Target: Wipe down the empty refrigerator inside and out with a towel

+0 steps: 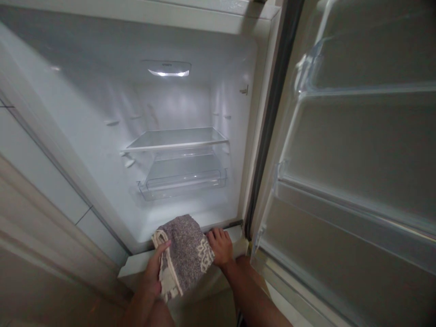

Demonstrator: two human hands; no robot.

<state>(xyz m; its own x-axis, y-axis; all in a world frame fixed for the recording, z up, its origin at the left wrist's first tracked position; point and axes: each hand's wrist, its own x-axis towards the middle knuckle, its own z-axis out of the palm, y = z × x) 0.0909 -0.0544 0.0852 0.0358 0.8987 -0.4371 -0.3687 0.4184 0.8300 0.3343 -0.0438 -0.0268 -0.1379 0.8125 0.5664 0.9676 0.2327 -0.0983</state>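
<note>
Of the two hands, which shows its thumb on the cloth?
The left hand: its thumb lies on the cloth. The right hand sits opposite, beside the pale floral motif, no thumb visible.

Fridge compartment (184, 104): widest passage for my hands runs above the glass shelf (177, 137), under the lamp (168, 71). Narrower slot between shelf and clear tray (185, 178). My folded cloth (185, 250) obstructs part of the front edge. Open door (357, 145) bounds the right side.
</note>
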